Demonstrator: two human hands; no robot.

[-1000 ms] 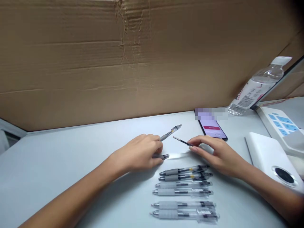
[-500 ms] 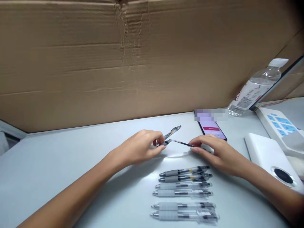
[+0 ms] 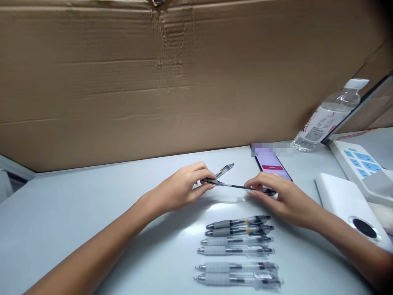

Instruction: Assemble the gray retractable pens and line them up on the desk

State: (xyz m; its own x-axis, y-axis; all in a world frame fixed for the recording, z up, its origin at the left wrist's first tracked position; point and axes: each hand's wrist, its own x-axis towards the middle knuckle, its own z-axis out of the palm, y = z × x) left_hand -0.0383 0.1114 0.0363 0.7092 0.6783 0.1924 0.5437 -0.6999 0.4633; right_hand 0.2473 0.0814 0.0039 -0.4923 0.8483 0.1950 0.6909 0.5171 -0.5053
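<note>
A large sheet of corrugated cardboard (image 3: pixel 153 82) is stood along the far edge of a pale table (image 3: pixel 61 229), with a vertical crease left of its centre. A plastic water bottle (image 3: pixel 325 119) is placed tilted near the far right corner. A white panel with blue keys (image 3: pixel 359 162) is set along the right edge, and a white box with a round black inset (image 3: pixel 348 207) is placed just in front of it. A phone (image 3: pixel 272 164) is laid by the far edge, its upper end hidden by a blurred patch. Six pens (image 3: pixel 236 250) are lined up side by side toward the near edge, right of centre, well apart from the other items: two with dark grips, four with pale grips. Above them, both hands are held close together over the table. A pen (image 3: pixel 224 170) is pinched in the left hand (image 3: pixel 179 190), with its clear barrel pointing toward the far edge, and a dark pen section (image 3: pixel 208 181) is gripped by the closed fingers (image 3: pixel 201 169). A thin refill (image 3: pixel 235 186) is held across the gap by the nearly closed fingers (image 3: pixel 260 180) of the right hand (image 3: pixel 287 200), its far end touching the dark pen section. Whether it is seated inside cannot be told.
</note>
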